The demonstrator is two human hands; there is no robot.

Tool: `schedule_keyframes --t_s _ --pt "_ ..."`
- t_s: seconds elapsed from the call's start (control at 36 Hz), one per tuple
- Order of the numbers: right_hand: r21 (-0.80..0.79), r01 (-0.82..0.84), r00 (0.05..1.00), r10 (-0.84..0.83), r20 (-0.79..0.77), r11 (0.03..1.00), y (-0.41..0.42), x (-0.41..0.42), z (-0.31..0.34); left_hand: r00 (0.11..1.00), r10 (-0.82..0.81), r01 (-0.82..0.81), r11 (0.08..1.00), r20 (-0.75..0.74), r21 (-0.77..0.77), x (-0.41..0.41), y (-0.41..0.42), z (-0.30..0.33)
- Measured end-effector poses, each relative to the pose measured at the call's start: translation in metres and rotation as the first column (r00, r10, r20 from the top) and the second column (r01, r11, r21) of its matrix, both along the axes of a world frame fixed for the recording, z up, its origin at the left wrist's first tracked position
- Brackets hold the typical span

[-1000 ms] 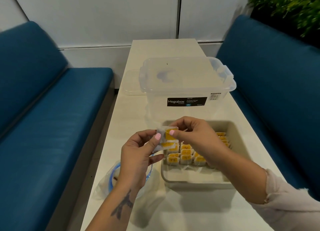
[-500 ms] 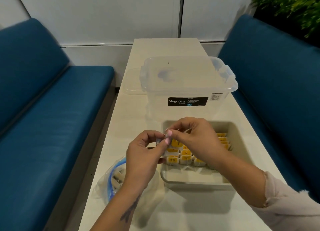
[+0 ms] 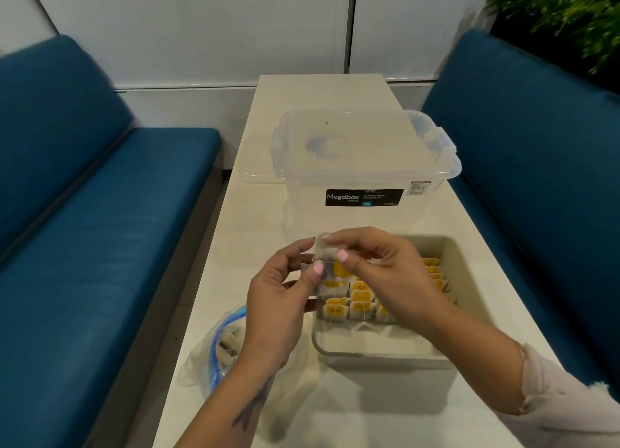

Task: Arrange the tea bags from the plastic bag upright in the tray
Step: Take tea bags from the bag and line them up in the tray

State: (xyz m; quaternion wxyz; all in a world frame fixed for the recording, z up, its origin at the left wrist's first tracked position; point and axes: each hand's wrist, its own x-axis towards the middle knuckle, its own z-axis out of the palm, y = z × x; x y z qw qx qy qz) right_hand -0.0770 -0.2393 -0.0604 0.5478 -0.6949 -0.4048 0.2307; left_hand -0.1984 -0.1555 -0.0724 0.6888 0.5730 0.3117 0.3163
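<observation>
Head view: my left hand (image 3: 278,300) and right hand (image 3: 379,266) both pinch one tea bag (image 3: 330,263) between curled thumb and fingers, above the tray's (image 3: 385,355) near-left corner. I see upright tea bags inside; the plastic bag (image 3: 214,353) lies left.

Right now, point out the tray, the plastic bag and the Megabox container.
tray (image 3: 382,358), head view, near rim.
plastic bag (image 3: 214,357), head view, blue zip edge.
Megabox container (image 3: 364,197), head view, black front label.
</observation>
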Motion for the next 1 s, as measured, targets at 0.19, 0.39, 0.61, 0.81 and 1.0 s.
schedule_keyframes --t_s 0.19,0.39,0.61,0.81,1.0 --pt "-0.090 -0.002 0.981 -0.015 -0.193 0.996 0.003 0.004 -0.002 0.997 0.061 -0.060 0.998 0.036 -0.032 0.001 0.001 0.001" --pt "-0.076 0.058 0.957 -0.077 -0.279 0.995 0.004 0.004 -0.002 0.995 0.088 -0.080 0.988 0.053 -0.131 0.001 0.006 -0.003" --pt "-0.119 0.089 0.971 -0.112 -0.209 0.989 0.005 0.007 0.005 0.999 -0.010 0.020 0.977 0.050 -0.212 -0.001 0.006 -0.007" --pt "-0.086 0.094 0.982 -0.107 -0.156 0.992 0.004 0.006 0.012 0.999 -0.030 0.034 0.985 0.029 -0.172 -0.002 0.008 -0.011" --pt "-0.125 0.103 0.993 -0.109 -0.037 0.987 -0.003 0.014 0.016 0.998 -0.044 0.037 0.983 -0.035 -0.182 -0.013 0.020 -0.020"
